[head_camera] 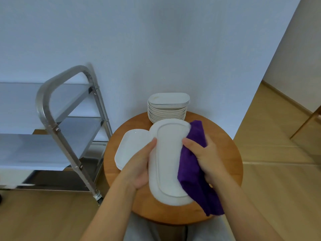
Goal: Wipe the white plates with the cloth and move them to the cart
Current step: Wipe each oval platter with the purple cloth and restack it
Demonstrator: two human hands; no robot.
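A long white plate (167, 160) is held up over the round wooden table (231, 160), with the left hand (140, 168) curled around its 9 o'clock edge, thumb on top. The right hand (206, 156) squeezes a purple cloth (192, 164) against the plate's 3 o'clock edge. A stack of white plates (167, 107) sits at 12 o'clock, another plate (129, 148) lies flat at 9 o'clock, and the metal cart (57, 129) stands further out that way.

A single head-mounted wide-angle view looks forward and steeply down from above the seated person's lap. Both forearms enter from the bottom edge, close to the lens. The round wooden bench (225, 153) sits near, at lower centre. The steel cart (73, 133) occupies the left side and the white wall (156, 40) fills the upper half. Straight edges bow toward the frame margins.
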